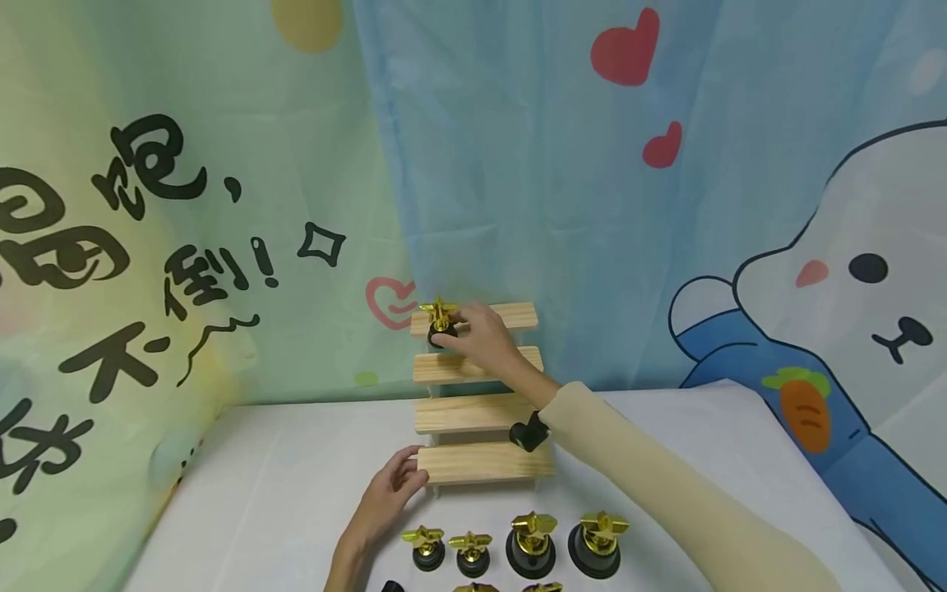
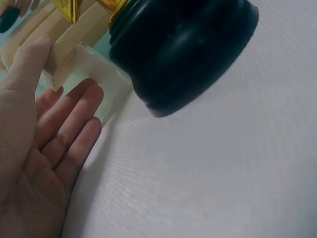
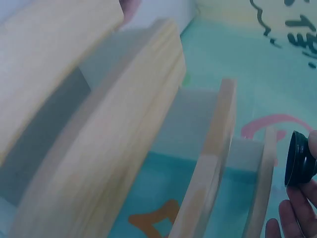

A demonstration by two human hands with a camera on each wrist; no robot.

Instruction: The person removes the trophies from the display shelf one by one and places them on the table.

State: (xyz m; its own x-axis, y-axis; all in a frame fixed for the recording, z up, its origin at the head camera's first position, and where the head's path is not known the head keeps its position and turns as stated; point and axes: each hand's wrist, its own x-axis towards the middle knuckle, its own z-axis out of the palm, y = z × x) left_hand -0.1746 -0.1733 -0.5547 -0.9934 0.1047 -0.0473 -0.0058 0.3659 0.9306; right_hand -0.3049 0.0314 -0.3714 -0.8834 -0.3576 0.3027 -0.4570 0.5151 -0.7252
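Note:
A small trophy with a gold star-like top (image 1: 440, 314) and black base (image 3: 298, 161) is at the left end of the top board of a tiered wooden display stand (image 1: 484, 466). My right hand (image 1: 484, 335) pinches this trophy by its base, thumb and fingers at its right side. At the stand's lowest board, my left hand (image 1: 386, 492) holds the left end. In the left wrist view the thumb lies against the board, with the fingers (image 2: 74, 116) beside the clear side panel (image 2: 111, 82).
Several gold and black trophies stand on the white table in front of the rack, two small ones (image 1: 427, 549) left of two larger ones (image 1: 531, 547). More tops show at the bottom edge. A printed cloth backdrop (image 1: 518, 164) hangs behind the stand.

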